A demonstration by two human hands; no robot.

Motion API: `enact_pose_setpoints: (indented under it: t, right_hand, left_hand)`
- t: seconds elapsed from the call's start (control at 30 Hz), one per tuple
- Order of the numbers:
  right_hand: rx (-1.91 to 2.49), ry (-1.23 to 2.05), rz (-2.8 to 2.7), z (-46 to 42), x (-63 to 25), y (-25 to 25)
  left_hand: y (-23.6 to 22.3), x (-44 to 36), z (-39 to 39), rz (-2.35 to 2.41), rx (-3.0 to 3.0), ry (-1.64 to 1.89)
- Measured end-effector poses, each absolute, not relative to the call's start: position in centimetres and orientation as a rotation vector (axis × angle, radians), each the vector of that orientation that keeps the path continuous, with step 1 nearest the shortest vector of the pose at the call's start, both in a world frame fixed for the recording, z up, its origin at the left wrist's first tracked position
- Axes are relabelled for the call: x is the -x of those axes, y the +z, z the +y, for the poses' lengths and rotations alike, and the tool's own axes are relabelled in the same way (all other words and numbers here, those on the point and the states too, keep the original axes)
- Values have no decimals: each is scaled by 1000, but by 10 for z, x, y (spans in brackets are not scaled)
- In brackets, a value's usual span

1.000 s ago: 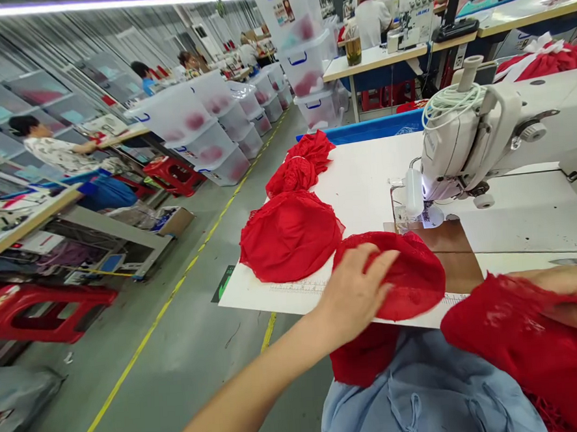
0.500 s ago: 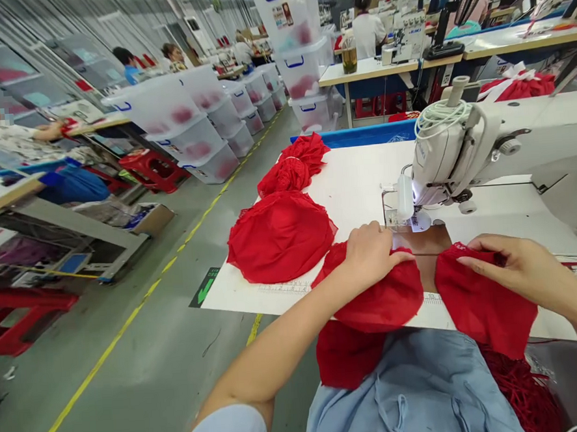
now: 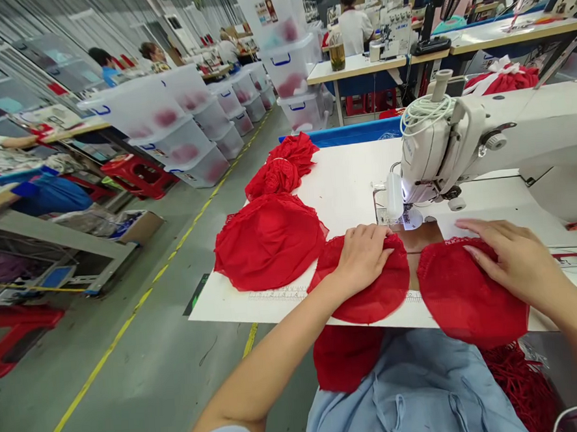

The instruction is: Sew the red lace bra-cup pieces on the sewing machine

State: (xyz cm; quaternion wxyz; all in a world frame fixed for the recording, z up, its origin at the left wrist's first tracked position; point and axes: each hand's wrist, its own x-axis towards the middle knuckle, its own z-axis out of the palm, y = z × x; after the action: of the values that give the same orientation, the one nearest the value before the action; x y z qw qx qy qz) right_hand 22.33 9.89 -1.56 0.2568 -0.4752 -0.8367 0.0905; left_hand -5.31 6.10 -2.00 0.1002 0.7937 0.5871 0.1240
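My left hand (image 3: 363, 258) lies on a rounded red fabric piece (image 3: 372, 305) with a lace edge, fingers bent slightly over its top and thumb apart. My right hand (image 3: 513, 257) rests on a second rounded red piece (image 3: 469, 299), its thumb and fingers spread, index finger reaching past the lace edge. Both pieces lie flat at the table's front edge, a narrow gap between them. Just beyond the gap is the lit needle area of a white sewing machine (image 3: 431, 148). More red fabric (image 3: 348, 356) hangs below the table edge by my lap.
A flat red stack (image 3: 270, 243) and a tied red bundle (image 3: 285, 167) lie on the white table (image 3: 349, 173) to the left. Dark red strips (image 3: 518, 378) hang at lower right. Clear bins (image 3: 186, 144), red stools (image 3: 139, 170) and several people at machines stand beyond.
My right hand has loosened from the right piece's top edge and spread out. That piece now lies flatter. My left hand has shifted slightly, and the left piece is smoother.
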Motion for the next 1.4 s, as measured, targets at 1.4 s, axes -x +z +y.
enact_pose_setpoints:
  t: [1.4]
  right_hand:
    - [716, 1385, -1913, -19, -122, -13]
  left_hand:
    - [29, 85, -73, 1270, -2236, 644]
